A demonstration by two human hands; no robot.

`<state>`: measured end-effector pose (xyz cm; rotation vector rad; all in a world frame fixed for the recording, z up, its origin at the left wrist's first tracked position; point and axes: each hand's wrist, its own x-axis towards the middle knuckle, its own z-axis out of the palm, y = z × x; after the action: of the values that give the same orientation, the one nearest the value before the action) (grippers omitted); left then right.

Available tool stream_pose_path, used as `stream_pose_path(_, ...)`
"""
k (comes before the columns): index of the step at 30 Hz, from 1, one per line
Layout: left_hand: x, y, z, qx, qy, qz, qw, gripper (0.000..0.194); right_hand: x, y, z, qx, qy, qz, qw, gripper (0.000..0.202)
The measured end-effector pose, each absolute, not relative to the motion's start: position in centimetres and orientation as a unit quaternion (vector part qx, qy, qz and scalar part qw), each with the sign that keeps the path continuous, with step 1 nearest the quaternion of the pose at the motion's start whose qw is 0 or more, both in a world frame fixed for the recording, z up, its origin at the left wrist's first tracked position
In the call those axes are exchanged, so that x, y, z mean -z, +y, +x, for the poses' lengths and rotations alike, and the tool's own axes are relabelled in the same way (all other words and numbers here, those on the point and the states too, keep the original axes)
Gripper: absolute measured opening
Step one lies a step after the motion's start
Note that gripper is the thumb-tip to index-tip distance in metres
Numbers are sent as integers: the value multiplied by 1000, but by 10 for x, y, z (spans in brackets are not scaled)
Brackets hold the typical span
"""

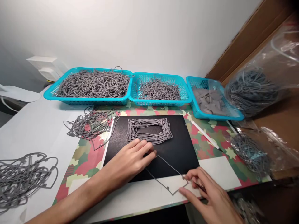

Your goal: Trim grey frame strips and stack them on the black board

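A thin grey rubber gasket (159,183), shaped as a rectangular loop with small tabs, stretches between my hands over the front of a black board (179,146). My left hand (134,157) is closed on the loop's far end, which its fingers partly hide. My right hand (205,189) is at the near corner, thumb and forefinger apart beside the loop. A thin dark tool, mostly hidden, lies in its curled fingers. Just beyond my left hand, a neat stack of similar gaskets (168,132) rests on the board.
Tangled gaskets lie in a loose pile (91,124) left of the board and another pile (25,177) further left. Along the wall stand blue baskets (87,100) of grey parts. A white pen-like tool (205,135) and plastic bags (252,90) are at right.
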<state>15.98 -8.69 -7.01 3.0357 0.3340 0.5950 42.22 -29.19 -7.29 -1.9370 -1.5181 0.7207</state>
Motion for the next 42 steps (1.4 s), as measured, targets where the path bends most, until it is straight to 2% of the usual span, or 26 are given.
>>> stream_pose_path(5,70,-81,151,-173,105,978,46,29,91,-301,411,-239,-531,-747,321,28)
stream_pose_path(9,71,-79,139,-175,147,966,124,25,73,-288,410,-225,-593,-721,278,29)
stream_pose_path(14,65,-81,126,-167,274,898,301,18,53,-257,416,-285,-598,-694,281,24)
stream_pose_path(17,46,-79,125,-204,366,813,404,23,50,-230,421,-341,-559,-685,319,22)
stream_pose_path(20,27,-70,126,-250,397,757,455,30,40,-198,426,-374,-542,-661,360,22)
stream_pose_path(25,22,-41,131,-259,398,775,417,30,26,-141,435,-330,-597,-625,379,24)
stream_pose_path(30,41,-14,138,-284,382,802,361,29,43,-101,436,-279,-635,-609,386,21)
stream_pose_path(36,52,-10,143,-293,390,809,327,28,62,-99,431,-208,-661,-603,395,23)
stream_pose_path(42,43,-3,123,-311,441,801,260,27,68,-110,433,-132,-655,-639,381,30)
